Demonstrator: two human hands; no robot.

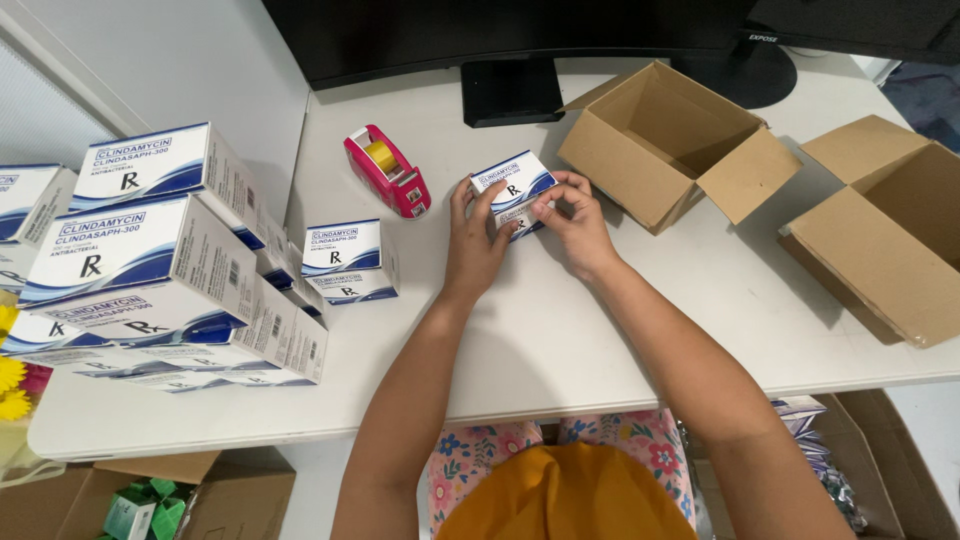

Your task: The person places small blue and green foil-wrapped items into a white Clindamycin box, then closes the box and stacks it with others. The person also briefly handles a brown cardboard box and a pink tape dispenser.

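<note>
Head view: a small white-and-blue carton [513, 190] sits on the table [560, 330] between both hands, just ahead of the wrists. The left hand [475, 245] clamps its left end, fingers [487, 203] curled over the top face; the right hand [575, 225] pinches the right end, fingertips closed on that edge — so both hands are equally near. The carton's long axis runs left-low to right-high, across the two hands. An open cardboard box [670, 145] lies just to the right, a red tape dispenser [388, 170] near to the left — a stack of like cartons [150, 260] farther left.
</note>
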